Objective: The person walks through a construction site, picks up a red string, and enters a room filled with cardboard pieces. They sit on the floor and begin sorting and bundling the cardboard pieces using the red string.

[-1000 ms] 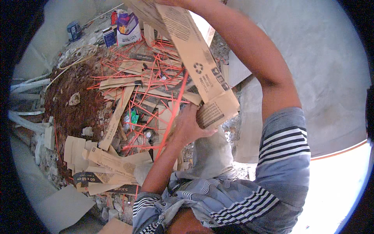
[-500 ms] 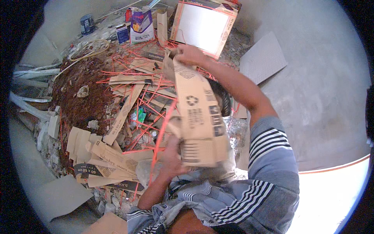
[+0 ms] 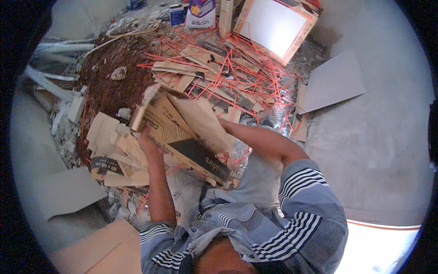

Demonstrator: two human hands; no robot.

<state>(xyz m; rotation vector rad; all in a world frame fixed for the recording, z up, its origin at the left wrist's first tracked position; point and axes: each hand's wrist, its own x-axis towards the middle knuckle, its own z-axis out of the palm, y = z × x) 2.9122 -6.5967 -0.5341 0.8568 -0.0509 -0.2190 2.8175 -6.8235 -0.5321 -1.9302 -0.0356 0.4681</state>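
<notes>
Folded pieces of brown printed cardboard [image 3: 171, 119], with a black band along one side, tilt in front of my body. My left hand [image 3: 148, 140] is closed on their left end, close to a stack of flattened cardboard strips [image 3: 130, 148]. At the right side of the folded cardboard, my right hand [image 3: 224, 124] reaches behind a raised flap. That flap hides its fingers, so their grip does not show.
Cardboard scraps [image 3: 205, 61] and tangled orange straps [image 3: 278, 77] litter the rubble ahead. A framed white panel [image 3: 273, 29] leans at the back beside a bag [image 3: 200, 13]. Reddish soil [image 3: 114, 91] lies left; a grey sheet [image 3: 335, 82] rests on the right.
The cardboard has swung from upright before me to the left and now shows its inner folds. My left hand moved left and up, my right hand down toward me. My view shifted.
</notes>
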